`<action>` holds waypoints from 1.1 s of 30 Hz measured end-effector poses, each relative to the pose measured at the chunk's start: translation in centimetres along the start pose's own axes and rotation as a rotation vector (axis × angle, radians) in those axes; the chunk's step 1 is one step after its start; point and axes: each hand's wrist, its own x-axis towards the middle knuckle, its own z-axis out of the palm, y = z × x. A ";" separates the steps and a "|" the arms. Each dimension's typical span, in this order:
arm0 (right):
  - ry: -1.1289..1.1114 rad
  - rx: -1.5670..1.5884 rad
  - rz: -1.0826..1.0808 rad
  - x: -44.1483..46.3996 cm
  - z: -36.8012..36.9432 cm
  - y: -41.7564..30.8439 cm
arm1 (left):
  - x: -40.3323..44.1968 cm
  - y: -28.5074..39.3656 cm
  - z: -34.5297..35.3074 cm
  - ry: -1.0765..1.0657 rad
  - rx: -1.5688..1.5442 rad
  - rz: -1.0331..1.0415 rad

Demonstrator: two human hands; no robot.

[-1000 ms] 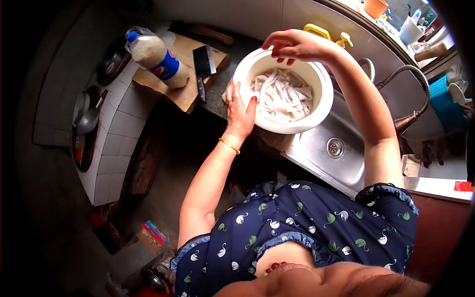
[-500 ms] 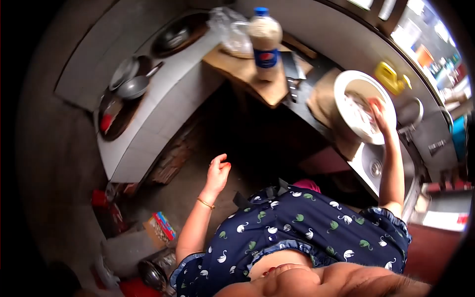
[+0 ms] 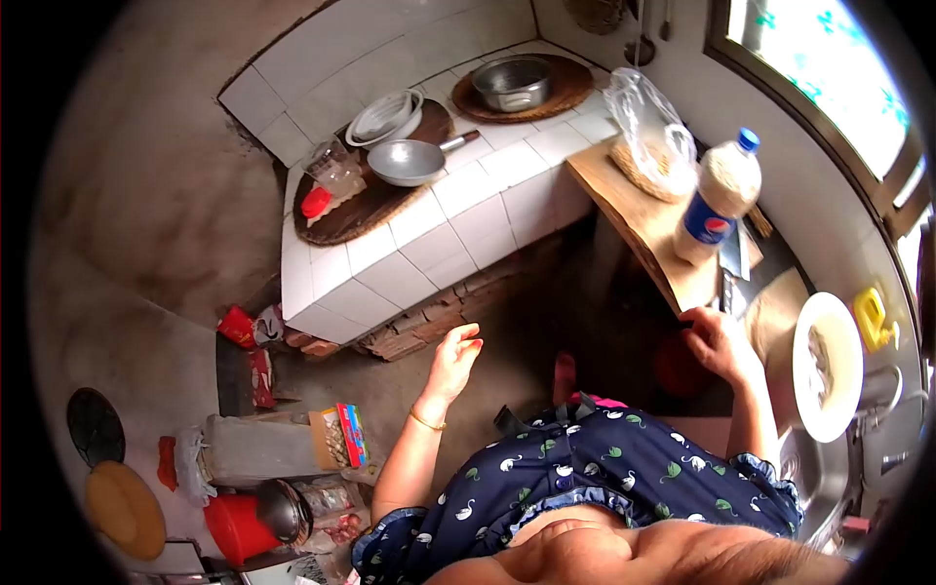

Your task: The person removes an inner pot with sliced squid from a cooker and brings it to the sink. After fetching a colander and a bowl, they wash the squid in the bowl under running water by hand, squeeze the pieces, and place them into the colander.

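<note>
My left hand (image 3: 452,365) hangs in the air over the floor, fingers loosely bent and apart, with nothing in it; a thin bangle circles the wrist. At the near edge of the wooden board (image 3: 634,210) is my right hand (image 3: 723,349), its fingers bent and slightly apart, holding nothing that I can see. Just beyond its fingers lies the dark handle of a cleaver (image 3: 735,255). A Pepsi bottle (image 3: 720,203) with a blue cap, filled with pale grains, stands on the board beside the blade. A white basin (image 3: 850,366) with pale pieces inside sits right of this hand.
A clear plastic bag (image 3: 655,127) rests at the board's back. On the tiled counter (image 3: 487,190) are a saucepan (image 3: 405,163), white bowls (image 3: 385,119), a jar (image 3: 334,168) and a metal pot (image 3: 512,85). A sink (image 3: 824,478) and yellow jug (image 3: 871,320) are at right; a red bucket (image 3: 237,526) lower left.
My right hand has left the basin and moved left to the cleaver's handle. The view has swung left. My left hand stays raised and empty.
</note>
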 end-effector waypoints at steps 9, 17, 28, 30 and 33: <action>-0.140 0.167 0.041 18.6 6.0 -0.1 | 17.0 3.9 -11.2 0.197 0.107 0.106; -0.019 0.090 -0.199 30.6 8.5 -3.4 | 34.7 6.8 -20.8 0.317 0.548 0.268; 0.362 0.010 0.173 30.2 11.1 -10.5 | 59.7 4.7 -29.8 0.180 1.176 0.076; 0.397 -0.011 0.260 29.8 11.6 -11.9 | 62.1 3.8 -30.6 0.114 1.254 0.064; 0.441 -0.049 0.315 28.8 12.4 -13.7 | 64.5 2.3 -31.1 -0.024 1.248 0.031</action>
